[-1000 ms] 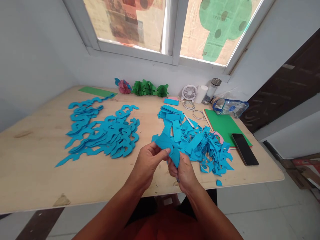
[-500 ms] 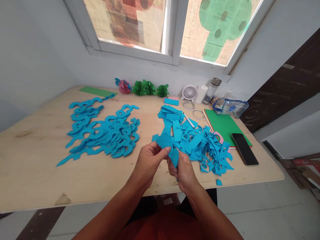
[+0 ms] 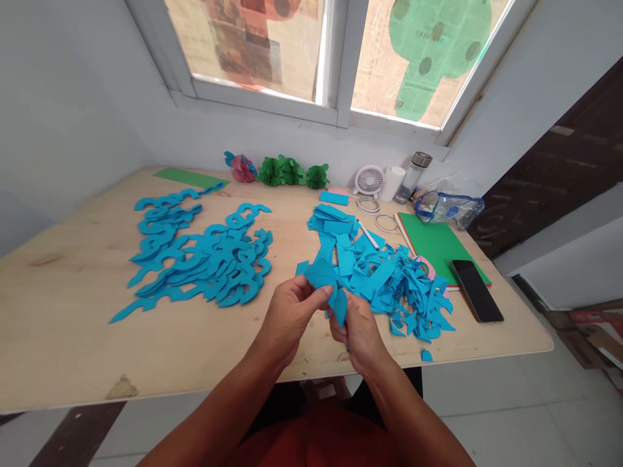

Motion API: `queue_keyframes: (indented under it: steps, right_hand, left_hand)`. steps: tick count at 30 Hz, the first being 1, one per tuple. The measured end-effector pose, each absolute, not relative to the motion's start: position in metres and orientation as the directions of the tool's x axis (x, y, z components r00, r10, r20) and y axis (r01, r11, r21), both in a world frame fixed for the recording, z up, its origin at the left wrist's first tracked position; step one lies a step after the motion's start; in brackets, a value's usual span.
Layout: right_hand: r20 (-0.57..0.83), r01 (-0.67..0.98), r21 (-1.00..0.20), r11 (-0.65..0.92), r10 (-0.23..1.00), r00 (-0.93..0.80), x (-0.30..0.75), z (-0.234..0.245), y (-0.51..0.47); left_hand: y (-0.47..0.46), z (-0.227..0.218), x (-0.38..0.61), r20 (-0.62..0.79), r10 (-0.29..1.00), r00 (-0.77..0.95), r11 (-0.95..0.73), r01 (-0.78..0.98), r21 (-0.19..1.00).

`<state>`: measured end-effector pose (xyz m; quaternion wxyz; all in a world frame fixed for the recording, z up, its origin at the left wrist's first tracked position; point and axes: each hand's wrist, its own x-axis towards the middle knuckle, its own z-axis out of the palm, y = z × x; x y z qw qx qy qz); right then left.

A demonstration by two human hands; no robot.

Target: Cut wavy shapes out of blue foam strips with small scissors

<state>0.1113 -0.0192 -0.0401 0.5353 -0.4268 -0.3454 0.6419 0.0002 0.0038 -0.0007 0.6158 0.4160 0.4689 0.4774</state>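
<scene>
Over the table's front edge, my left hand (image 3: 287, 312) pinches a folded piece of blue paper (image 3: 321, 274) between thumb and fingers. One curved flap of that paper hangs down between the two hands. My right hand (image 3: 359, 331) is closed right beside the flap, its fingers curled under. What it grips is mostly hidden; only a small dark end pokes out below the fingers. Just beyond the hands lies a heap of blue paper scraps (image 3: 384, 279). To the left is a pile of wavy blue paper cut-outs (image 3: 214, 259).
Behind the scraps sit a white marker (image 3: 367, 235), tape rolls (image 3: 368, 205), a small fan (image 3: 368, 180) and a glass bottle (image 3: 413, 178). A phone (image 3: 477, 290) rests partly on green sheets (image 3: 438, 250) at right. Green paper ornaments (image 3: 291, 171) line the wall.
My right hand has shifted very slightly, with the flap beside it. My left hand and the things on the table look the same.
</scene>
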Motion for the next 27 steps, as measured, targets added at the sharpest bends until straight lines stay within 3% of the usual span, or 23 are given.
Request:
queue_keyframes:
  steps: [17,27]
  right_hand:
    - [-0.246,-0.375,-0.89,-0.259,0.966,-0.084,0.1092,-0.0401,-0.0161]
    - [-0.252,-0.376,-0.89,-0.257,0.966,-0.063,0.1086,-0.036,-0.0145]
  left_hand:
    - [0.0086,-0.0051,-0.0014,-0.183,0.973,0.144,0.216,-0.271,0.938]
    - [0.0137,-0.0037,-0.0035,-0.163,0.978,0.134,0.188,-0.197,0.962]
